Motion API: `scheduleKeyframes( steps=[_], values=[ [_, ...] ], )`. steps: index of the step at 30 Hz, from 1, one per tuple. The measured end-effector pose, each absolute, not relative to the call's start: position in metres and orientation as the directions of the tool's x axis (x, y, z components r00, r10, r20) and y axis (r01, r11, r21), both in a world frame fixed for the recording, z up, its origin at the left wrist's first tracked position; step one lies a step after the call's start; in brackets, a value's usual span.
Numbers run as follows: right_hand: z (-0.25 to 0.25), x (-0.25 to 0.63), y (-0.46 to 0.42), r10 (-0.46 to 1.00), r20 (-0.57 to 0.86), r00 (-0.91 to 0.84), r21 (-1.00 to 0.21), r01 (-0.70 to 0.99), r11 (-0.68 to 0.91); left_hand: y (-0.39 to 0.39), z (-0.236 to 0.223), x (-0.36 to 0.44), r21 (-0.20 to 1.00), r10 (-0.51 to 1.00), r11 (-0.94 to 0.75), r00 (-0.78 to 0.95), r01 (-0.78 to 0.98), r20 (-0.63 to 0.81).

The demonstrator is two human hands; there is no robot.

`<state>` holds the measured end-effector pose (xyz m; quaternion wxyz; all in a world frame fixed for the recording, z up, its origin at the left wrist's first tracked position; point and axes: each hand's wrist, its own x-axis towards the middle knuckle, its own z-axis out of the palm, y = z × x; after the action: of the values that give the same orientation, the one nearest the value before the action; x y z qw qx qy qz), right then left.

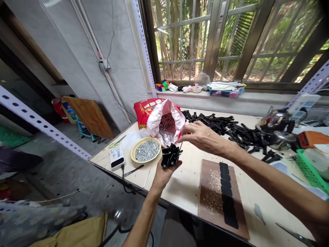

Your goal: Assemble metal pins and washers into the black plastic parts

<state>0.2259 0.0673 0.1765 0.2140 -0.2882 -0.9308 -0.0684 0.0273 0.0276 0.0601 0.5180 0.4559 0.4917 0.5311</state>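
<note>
My left hand (166, 173) is closed around a bundle of black plastic pieces (171, 156), held up over the front of the table. Just above it, my right hand (196, 133) pinches what looks like a thin metal pin (181, 145), its lower end at the bundle's right side. Behind both hands, an open red and white bag (151, 118) leans with its mouth toward me, and many thin metal pins (168, 125) show inside. A yellowish plate (132, 156) of small shiny metal parts stands left of the bundle.
A brown board (209, 206) carries a row of black pieces (226, 192). Long black plastic parts (218, 123) are heaped at the back. A white device (117, 157) with a cable lies left; scissors (295, 235), a green basket (311, 171) and a kettle (275, 120) are at right.
</note>
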Motion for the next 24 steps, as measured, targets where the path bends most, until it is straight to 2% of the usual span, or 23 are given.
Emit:
scheduleKeyframes(
  steps=[4, 6, 12, 16, 19, 24],
  values=[
    [0.174, 0.241, 0.057, 0.542, 0.628, -0.558, -0.264, 0.503, 0.823, 0.022, 0.069, 0.036, 0.936, 0.998, 0.033, -0.033, -0.351, -0.047],
    [0.165, 0.248, 0.053, 0.587, 0.664, -0.463, -0.360, 0.489, 0.794, 0.020, 0.071, 0.040, 0.916, 0.997, -0.012, -0.075, -0.402, -0.019],
    [0.120, 0.252, 0.039, 0.684, 0.616, -0.391, -0.520, 0.450, 0.726, 0.019, 0.073, 0.055, 0.980, 0.976, -0.114, -0.203, -0.165, 0.079],
    [0.096, 0.241, 0.029, 0.754, 0.584, -0.302, -0.636, 0.407, 0.656, 0.021, 0.071, 0.061, 0.991, 0.962, -0.122, -0.252, -0.053, 0.105],
    [0.087, 0.234, 0.025, 0.797, 0.560, -0.225, -0.695, 0.396, 0.600, 0.025, 0.067, 0.062, 0.990, 0.965, -0.114, -0.245, -0.085, 0.090],
    [0.082, 0.235, 0.023, 0.811, 0.565, -0.151, -0.722, 0.385, 0.575, 0.032, 0.064, 0.063, 0.973, 0.974, -0.103, -0.219, -0.207, 0.056]
  ],
)
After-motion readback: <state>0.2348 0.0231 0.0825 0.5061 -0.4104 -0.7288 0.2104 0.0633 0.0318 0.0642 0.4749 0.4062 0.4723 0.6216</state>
